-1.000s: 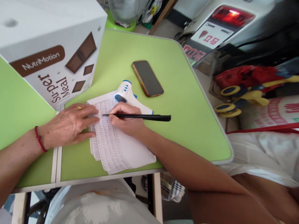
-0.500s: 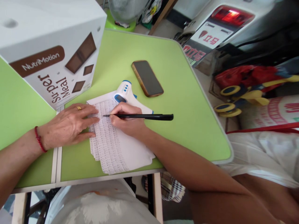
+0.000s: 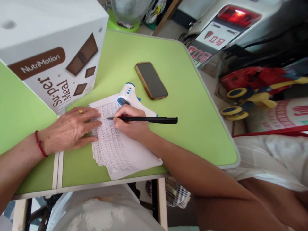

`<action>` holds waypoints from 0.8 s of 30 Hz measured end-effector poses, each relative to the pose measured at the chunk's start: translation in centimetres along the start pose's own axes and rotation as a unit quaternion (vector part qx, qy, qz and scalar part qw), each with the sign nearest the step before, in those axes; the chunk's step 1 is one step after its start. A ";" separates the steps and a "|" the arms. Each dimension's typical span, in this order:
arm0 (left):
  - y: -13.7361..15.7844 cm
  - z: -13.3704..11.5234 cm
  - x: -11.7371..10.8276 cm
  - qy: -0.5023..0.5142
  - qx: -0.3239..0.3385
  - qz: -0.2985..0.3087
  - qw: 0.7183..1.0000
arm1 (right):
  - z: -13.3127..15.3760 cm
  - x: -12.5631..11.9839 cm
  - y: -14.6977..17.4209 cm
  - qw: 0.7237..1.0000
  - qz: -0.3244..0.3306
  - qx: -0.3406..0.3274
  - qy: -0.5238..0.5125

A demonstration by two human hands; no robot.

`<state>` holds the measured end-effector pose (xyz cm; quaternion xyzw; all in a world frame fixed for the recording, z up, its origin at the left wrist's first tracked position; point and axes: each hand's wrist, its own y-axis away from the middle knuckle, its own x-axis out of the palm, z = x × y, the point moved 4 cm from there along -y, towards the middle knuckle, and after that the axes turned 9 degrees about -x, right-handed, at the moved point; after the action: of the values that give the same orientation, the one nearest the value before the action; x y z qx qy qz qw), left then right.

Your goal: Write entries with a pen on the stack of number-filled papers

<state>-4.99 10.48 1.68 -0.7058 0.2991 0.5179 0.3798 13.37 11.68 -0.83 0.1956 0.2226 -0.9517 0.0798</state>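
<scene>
My right hand (image 3: pixel 131 122) is closed in a writing grip on a slim black pen (image 3: pixel 161 120), its tip at the lined-up rows of small marks on the paper. Under both hands is a small stack of paper sheets (image 3: pixel 115 154), overlapping unevenly near the table's front edge. My left hand (image 3: pixel 72 128), with a gold ring and a red cord bracelet, lies flat with fingers apart, fingertips on the stack's left edge. Just beyond my right hand, a white and blue infrared thermometer (image 3: pixel 127 94) rests by the top of the sheets, partly hidden.
A large white NutriMotion box (image 3: pixel 55 61) stands at the back left of the green folding table (image 3: pixel 192 125). A phone (image 3: pixel 151 80) in a brown case lies behind the thermometer. Beyond the right edge are yellow and blue handles (image 3: pixel 237 110) and a vehicle's red tail light (image 3: pixel 238 16).
The loose lower corner of the sheets has shifted and spread a little to the right. Both hands and the pen have stayed nearly in place.
</scene>
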 end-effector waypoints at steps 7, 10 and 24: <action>0.1 0.1 0.1 -0.001 0.002 -0.001 1.000 | 0.2 0.0 -0.1 1.000 0.001 -0.011 -0.013; 0.1 0.2 0.1 -0.002 0.000 0.003 1.000 | 0.3 -0.1 -0.1 1.000 0.004 -0.018 -0.008; -0.1 -0.2 -0.2 -0.009 0.006 -0.007 1.000 | 0.1 -0.3 0.1 0.985 -0.012 -0.155 0.071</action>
<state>-4.90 10.40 1.94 -0.7008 0.2941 0.5198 0.3901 13.61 11.50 -0.65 0.2452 0.3752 -0.8903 0.0813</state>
